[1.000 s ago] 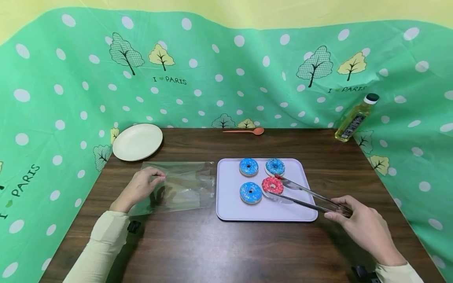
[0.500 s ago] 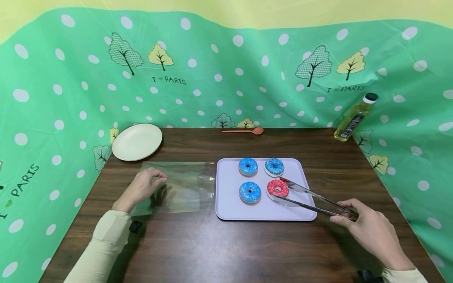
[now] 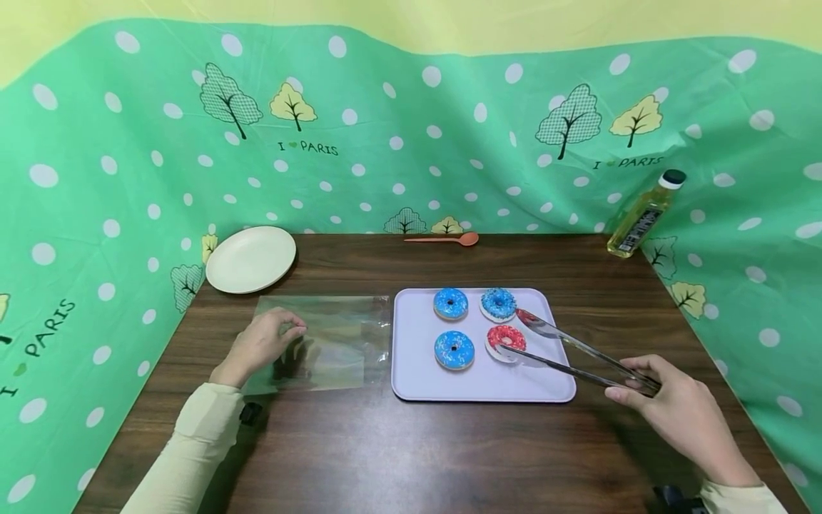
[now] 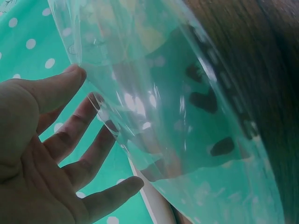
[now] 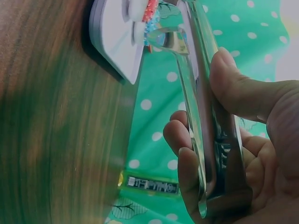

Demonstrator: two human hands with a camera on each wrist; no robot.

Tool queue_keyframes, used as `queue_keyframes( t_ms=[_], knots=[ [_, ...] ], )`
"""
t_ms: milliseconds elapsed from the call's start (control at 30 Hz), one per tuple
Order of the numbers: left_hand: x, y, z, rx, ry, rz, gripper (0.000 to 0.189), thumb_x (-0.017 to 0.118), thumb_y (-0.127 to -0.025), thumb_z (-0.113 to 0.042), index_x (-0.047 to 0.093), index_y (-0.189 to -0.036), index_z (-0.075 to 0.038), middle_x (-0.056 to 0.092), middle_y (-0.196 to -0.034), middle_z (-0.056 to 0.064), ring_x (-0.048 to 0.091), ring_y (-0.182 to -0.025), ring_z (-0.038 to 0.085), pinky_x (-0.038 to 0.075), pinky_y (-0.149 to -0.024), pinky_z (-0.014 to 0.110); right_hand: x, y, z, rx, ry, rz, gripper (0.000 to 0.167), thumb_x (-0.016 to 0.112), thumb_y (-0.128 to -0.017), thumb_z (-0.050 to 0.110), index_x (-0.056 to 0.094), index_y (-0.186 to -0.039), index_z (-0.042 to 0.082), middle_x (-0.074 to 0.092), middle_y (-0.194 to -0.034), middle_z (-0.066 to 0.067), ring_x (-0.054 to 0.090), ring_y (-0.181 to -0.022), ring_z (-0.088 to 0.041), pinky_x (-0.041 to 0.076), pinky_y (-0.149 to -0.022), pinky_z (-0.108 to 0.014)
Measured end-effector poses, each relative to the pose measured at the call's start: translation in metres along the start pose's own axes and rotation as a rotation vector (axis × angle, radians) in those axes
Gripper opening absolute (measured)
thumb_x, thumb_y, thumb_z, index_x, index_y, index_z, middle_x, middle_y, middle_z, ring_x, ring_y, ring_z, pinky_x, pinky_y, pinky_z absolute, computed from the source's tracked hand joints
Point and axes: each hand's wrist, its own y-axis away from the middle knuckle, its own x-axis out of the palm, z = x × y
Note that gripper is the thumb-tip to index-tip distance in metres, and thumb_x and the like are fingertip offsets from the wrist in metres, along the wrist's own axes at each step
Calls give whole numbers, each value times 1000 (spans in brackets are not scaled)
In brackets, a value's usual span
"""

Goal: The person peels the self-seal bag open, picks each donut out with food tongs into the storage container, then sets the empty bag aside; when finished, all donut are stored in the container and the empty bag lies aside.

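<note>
My left hand [image 3: 262,341] pinches the edge of a clear plastic bag [image 3: 334,350] lying on the table. In the left wrist view, thumb and index fingertips meet the raised edge of the bag [image 4: 163,107]. My right hand [image 3: 674,410] grips metal tongs [image 3: 587,375], their arms spread. One tong tip lies over the front of the red-iced doughnut [image 3: 507,334]; the other is close beside the back-right blue doughnut [image 3: 498,303]. Two more blue doughnuts, one at the back [image 3: 451,298] and one in front [image 3: 454,343], sit on the left of the pale lilac tray [image 3: 424,385].
A cream plate [image 3: 250,259] stands at the back left. An orange spoon [image 3: 443,239] lies along the rear table edge. At the back right is a bottle of yellow liquid [image 3: 638,221] with a dark cap. Patterned green cloth [image 3: 359,100] hangs behind and at the sides.
The red doughnut has shifted right on the tray, away from the front blue one. The tongs and my right hand moved right, and the tong arms have spread wider. My left hand barely moved.
</note>
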Motion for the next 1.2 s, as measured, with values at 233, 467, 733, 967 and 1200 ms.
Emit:
queue_keyframes(
  t_ms=[233, 467, 733, 967, 1200],
  knots=[
    [2, -1, -3, -12, -18, -9, 13, 68, -98, -21, 77, -101, -12, 67, -113, 10, 64, -105, 34, 54, -81, 52, -4, -4, -4, -1, -8, -17, 56, 86, -81, 39, 66, -118, 2, 71, -85, -2, 57, -72, -16, 40, -56, -31],
    [5, -2, -2, -17, -23, 8, 10, 68, -98, -20, 76, -99, -13, 67, -117, 13, 63, -109, 36, 53, -83, 52, 1, -6, -9, 21, -40, -60, 59, 83, -84, 41, 64, -120, -1, 72, -100, -19, 62, -81, -29, 42, -60, -35],
    [10, -4, -1, -69, -46, 52, 10, 68, -98, -23, 75, -98, -16, 64, -105, 6, 57, -74, 17, 49, -65, 40, 10, -11, -9, 42, -53, -36, 61, 71, -96, 32, 48, -134, -11, 58, -119, -37, 59, -97, -51, 45, -70, -56],
    [13, -9, 0, -73, -60, 69, 9, 69, -98, -21, 75, -95, -15, 64, -99, 6, 59, -76, 19, 50, -68, 41, 17, -19, -7, 74, -56, 19, 58, 63, -101, 19, 38, -140, -16, 54, -119, -43, 55, -100, -58, 45, -73, -61],
    [18, -13, 1, -70, -90, 72, 10, 69, -98, -20, 76, -95, -13, 66, -112, 14, 64, -100, 35, 52, -81, 52, 26, -25, -11, 89, -101, 36, 60, 54, -104, 14, 27, -142, -23, 43, -126, -49, 47, -107, -64, 42, -80, -68]
  ],
)
